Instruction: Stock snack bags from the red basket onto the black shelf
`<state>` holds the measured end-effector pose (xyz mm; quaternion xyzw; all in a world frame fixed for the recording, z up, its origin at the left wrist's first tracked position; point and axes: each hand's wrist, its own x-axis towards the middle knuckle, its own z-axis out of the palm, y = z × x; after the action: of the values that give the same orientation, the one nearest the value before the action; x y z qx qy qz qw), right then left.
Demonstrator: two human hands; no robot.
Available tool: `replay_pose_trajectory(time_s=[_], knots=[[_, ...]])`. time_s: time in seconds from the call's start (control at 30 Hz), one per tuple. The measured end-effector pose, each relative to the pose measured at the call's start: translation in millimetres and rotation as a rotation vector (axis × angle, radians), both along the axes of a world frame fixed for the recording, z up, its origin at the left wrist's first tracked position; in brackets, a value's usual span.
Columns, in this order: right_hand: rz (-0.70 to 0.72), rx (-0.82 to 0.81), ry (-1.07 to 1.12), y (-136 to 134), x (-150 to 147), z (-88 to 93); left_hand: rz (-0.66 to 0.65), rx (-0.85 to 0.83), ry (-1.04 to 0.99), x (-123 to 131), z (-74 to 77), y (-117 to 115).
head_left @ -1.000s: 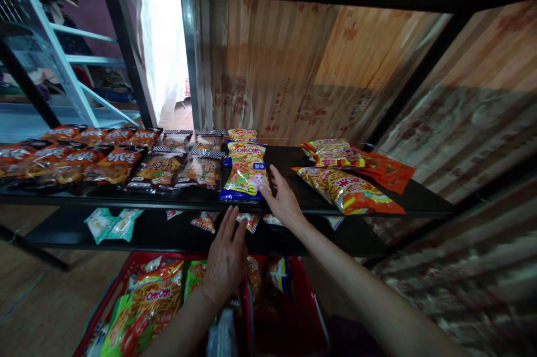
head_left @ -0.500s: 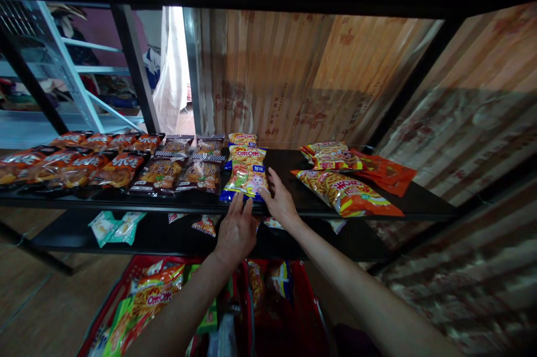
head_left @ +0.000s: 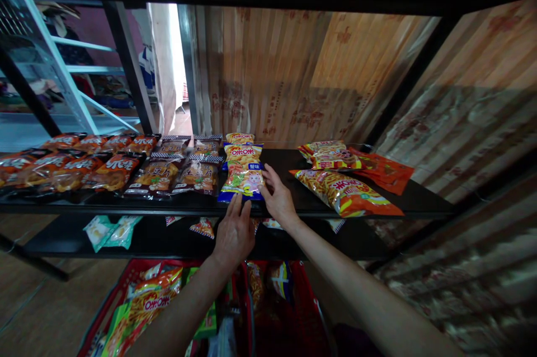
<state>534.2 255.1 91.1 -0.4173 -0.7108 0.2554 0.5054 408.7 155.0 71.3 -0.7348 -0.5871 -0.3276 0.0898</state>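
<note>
A yellow and blue snack bag lies face up on the black shelf, with another bag of the same kind behind it. My left hand reaches to the bag's lower edge, its fingers stretched out and the fingertips touching the blue end. Along the bag's right side rests my right hand, thumb and fingers apart, pressing lightly against the edge. Neither hand is wrapped round the bag. To its left are brown potato-chip bags.
Orange-black snack bags line the shelf's left; orange noodle-snack bags and flat orange packets lie right. A lower shelf holds green packets. Red baskets of snacks stand below. Black posts frame the sides.
The front yellow and blue bag has turned slightly and lies straighter, in line with the one behind. Both hands stay at its edges. The view has shifted a little.
</note>
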Motion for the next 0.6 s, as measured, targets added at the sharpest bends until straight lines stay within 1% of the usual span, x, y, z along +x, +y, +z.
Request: replay_pose_trajectory(time_s=[0.2,0.4,0.5,0.6], knots=[[-0.048,0.040,-0.099,5.7,3.9,-4.6,-0.016,0.011,-0.016,-2.0,2.8,1.0],[-0.024,0.015,-0.161,6.6,7.9,-5.1,-0.017,0.038,-0.053,-3.3,-2.4,-1.9],[0.005,0.029,-0.172,1.6,8.2,-0.4,-0.019,0.037,-0.066,-4.6,-7.0,-7.5],[0.019,0.058,-0.198,-2.9,7.8,4.9,-0.047,0.056,-0.080,-6.4,-10.5,-20.7]])
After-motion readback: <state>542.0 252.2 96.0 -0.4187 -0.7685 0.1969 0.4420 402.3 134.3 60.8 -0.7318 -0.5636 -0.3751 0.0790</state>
